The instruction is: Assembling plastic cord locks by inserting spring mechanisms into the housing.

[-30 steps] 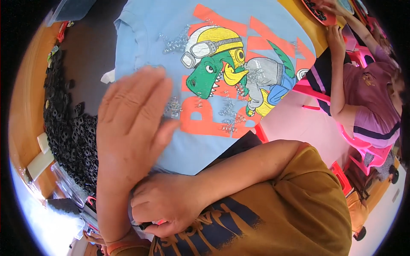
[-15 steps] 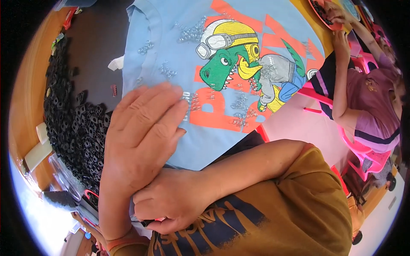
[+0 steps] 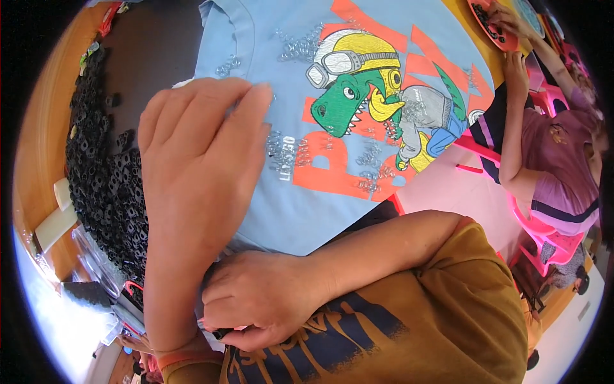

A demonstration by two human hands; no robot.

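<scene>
A light-blue T-shirt (image 3: pixel 256 211) with a cartoon dinosaur print lies spread out, scattered with small clusters of metal coil springs (image 3: pixel 300 46). My left hand (image 3: pixel 198 147) is above its left edge, back of the hand upward. Its fingers are bent and close together; their tips are mostly hidden, so anything in them cannot be made out. Some springs (image 3: pixel 275 150) lie right beside that thumb. Close to my body, below the left wrist, my right hand (image 3: pixel 262 291) is closed, with a small black piece (image 3: pixel 221 333) between thumb and fingers.
A large heap of small black plastic parts (image 3: pixel 96 153) covers the left of the dark tabletop (image 3: pixel 150 45), along a wooden edge. At the upper right, another person's hands (image 3: pixel 511 32) work at a red plate (image 3: pixel 494 32) holding black pieces. Pink chairs (image 3: pixel 543 233) stand on the right.
My left hand has moved up and slightly left, uncovering springs beside the white lettering. The shirt appears slightly further right in view. My right hand has hardly moved.
</scene>
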